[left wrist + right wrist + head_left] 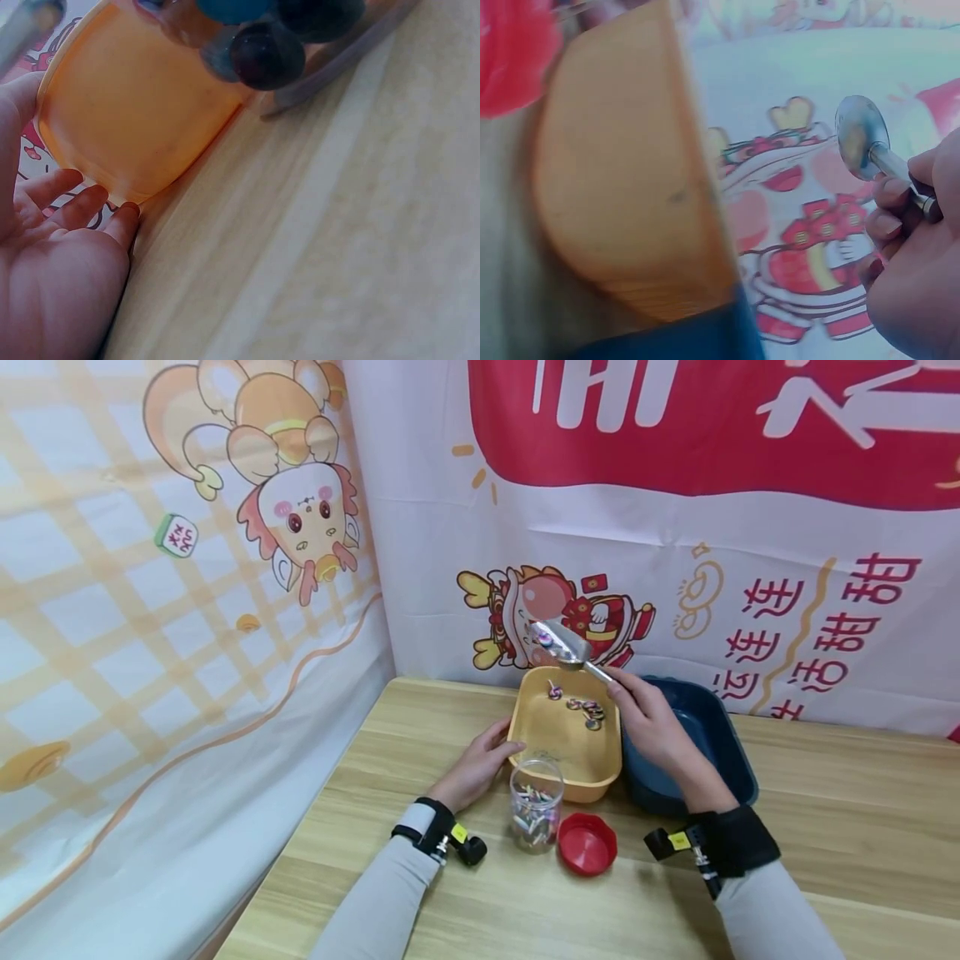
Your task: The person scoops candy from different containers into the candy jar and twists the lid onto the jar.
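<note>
My right hand (654, 722) grips the handle of a metal scoop (572, 649), raised over the far end of a yellow plastic basin (547, 735). Purple-and-white swirled pieces show in the scoop's bowl. Several small, dark multicoloured pieces (592, 712) lie at the basin's far right, and one swirled piece (555, 692) sits apart from them. With its thumb over the rim and fingers against the outer wall, my left hand (480, 760) holds the basin's left side. In the right wrist view, the right hand's fingers (889, 191) wrap round the scoop handle.
A clear jar (536, 810), partly filled with small colourful pieces, stands before the basin. Beside it lies a red lid (587, 845). A dark blue basin (727, 747) adjoins the yellow one on the right. Printed cloth (427, 527) hangs behind the wooden table (360, 827).
</note>
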The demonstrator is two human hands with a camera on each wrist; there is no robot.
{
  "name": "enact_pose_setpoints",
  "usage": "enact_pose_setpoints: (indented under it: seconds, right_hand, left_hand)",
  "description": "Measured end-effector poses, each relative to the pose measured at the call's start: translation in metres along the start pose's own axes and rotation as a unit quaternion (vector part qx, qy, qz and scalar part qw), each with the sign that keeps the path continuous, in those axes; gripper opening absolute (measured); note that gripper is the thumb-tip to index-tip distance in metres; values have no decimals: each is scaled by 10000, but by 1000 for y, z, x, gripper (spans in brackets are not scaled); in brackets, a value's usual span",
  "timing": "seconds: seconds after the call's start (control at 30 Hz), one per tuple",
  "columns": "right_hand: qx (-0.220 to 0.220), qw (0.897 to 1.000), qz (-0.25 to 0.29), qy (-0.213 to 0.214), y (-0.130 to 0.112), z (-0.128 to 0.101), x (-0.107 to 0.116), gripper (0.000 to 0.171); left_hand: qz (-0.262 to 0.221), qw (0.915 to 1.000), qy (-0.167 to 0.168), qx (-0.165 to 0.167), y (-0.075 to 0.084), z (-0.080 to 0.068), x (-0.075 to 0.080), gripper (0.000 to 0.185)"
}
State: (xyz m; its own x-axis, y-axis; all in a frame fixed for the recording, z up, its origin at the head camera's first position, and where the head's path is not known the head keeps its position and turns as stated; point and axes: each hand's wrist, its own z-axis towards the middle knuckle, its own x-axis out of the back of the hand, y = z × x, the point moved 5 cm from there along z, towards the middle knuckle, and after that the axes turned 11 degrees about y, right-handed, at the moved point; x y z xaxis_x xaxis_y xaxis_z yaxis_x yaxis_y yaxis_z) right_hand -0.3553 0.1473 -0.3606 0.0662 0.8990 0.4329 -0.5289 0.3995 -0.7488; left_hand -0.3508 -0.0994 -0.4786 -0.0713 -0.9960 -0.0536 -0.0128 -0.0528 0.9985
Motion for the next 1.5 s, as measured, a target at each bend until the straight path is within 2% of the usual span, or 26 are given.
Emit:
enact_pose_setpoints:
  seconds: [0.3, 0.47, 0.57, 0.7, 0.87, 1.17, 1.3, 1.5]
  right_hand:
    - [492, 9974, -167, 502, -31, -2, 31, 44]
    - [445, 9937, 18, 1025, -35, -1, 45, 34]
    - [286, 9928, 180, 1148, -36, 0, 55, 30]
    - [117, 9968, 154, 779, -37, -4, 71, 25]
    - [382, 9990, -196, -90, -49, -13, 87, 15]
    - [891, 9865, -636, -1216, -72, -28, 86, 12]
    - [991, 9814, -828, -1419, -79, -32, 85, 13]
    - [1055, 9793, -1001, -1410, -82, -35, 88, 14]
  left_hand:
    - [-1, 10000, 54, 37, -4, 1, 3, 65]
    - [44, 9998, 135, 120, -5, 2, 4, 65]
    - [31, 9998, 137, 118, -4, 4, 3, 64]
    - [75, 9999, 78, 16, -1, 5, 2, 63]
    - [166, 9998, 20, -65, 1, 6, 1, 60]
    - [-175, 9998, 3, -113, -3, 5, 0, 66]
    - [-227, 9997, 16, -100, -4, 5, -1, 66]
    - [-183, 9998, 41, -90, -3, 4, -1, 66]
